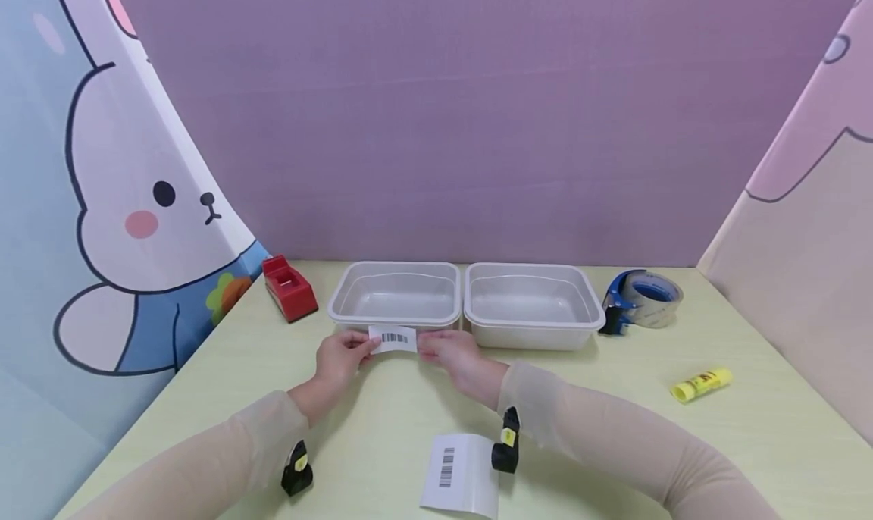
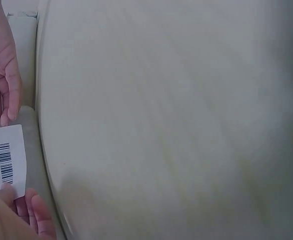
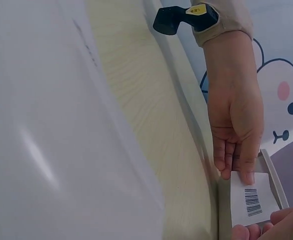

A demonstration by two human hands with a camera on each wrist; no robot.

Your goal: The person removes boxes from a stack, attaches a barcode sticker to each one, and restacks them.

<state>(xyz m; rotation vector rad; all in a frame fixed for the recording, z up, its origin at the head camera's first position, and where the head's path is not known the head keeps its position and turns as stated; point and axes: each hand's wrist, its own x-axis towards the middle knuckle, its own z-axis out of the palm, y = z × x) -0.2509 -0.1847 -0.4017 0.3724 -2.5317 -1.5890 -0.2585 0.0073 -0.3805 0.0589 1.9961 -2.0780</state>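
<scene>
I see my left hand (image 1: 339, 358) and right hand (image 1: 452, 355) each pinching one end of a barcode label (image 1: 394, 339), stretched flat against the front wall of the left plastic tray (image 1: 395, 296).

Pale green table (image 1: 382, 429) and what lies on it

Two clear plastic tubs (image 1: 398, 294) (image 1: 532, 304) sit side by side just beyond the fingers, touching each other. A red tape dispenser (image 1: 289, 287) lies further out past the left-hand fingers, and a blue tape gun (image 1: 641, 299) past the right-hand ones — with a yellow glue stick (image 1: 700, 384) nearer, well out to the right. A backing sheet with a barcode (image 1: 460, 474) lies behind the fingers, toward the person.
</scene>
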